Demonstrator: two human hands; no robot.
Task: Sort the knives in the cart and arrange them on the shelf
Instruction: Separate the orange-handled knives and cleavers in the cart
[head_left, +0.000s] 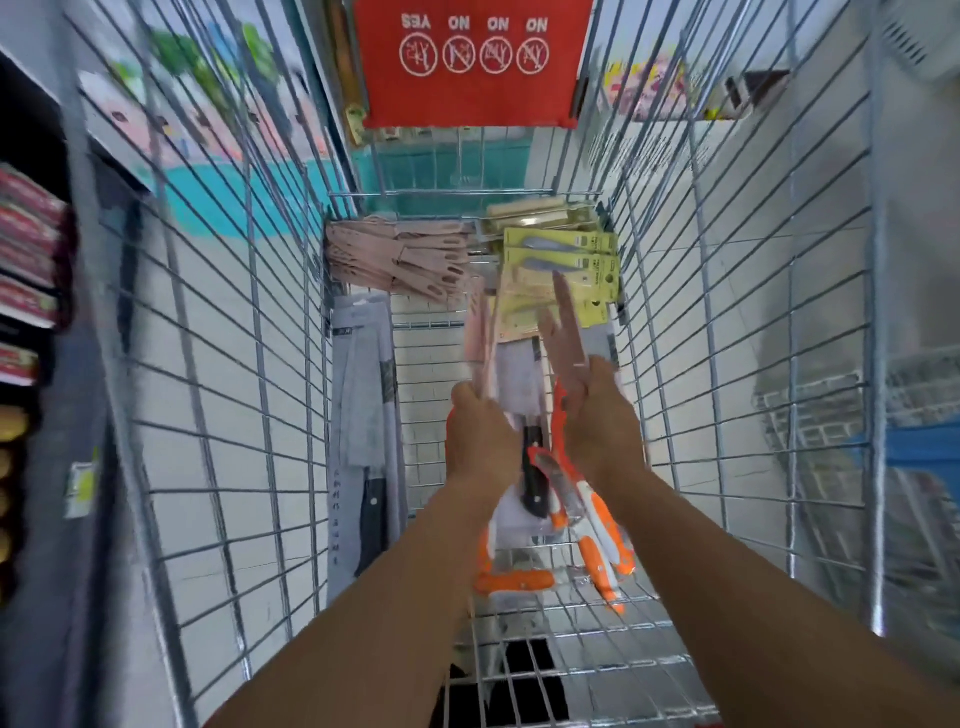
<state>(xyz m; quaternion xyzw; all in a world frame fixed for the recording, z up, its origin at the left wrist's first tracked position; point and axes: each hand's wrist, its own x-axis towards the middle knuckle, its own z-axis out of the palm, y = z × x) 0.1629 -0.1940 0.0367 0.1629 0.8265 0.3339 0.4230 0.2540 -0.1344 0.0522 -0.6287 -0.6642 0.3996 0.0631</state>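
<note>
I look down into a wire shopping cart (218, 364) holding packaged knives. My left hand (480, 434) grips a pink sheathed knife (478, 338) that points away from me. My right hand (597, 415) grips another pink sheathed knife (566, 332), also pointing forward. Both hands hover over the cart's middle. Under them lie a black-handled cleaver in a clear pack (530, 467) and several orange-handled knives (597, 530). A heap of pink sheathed knives (400, 260) sits at the far left, yellow-carded knives (566, 260) at the far right. Grey-carded cleavers (363, 415) lean along the left wall.
A red child-seat flap (470, 62) with warning icons hangs at the cart's far end. A store shelf (31, 270) with stacked goods stands at the left. A blue crate (924, 447) and wire racks are at the right. The picture is motion-blurred.
</note>
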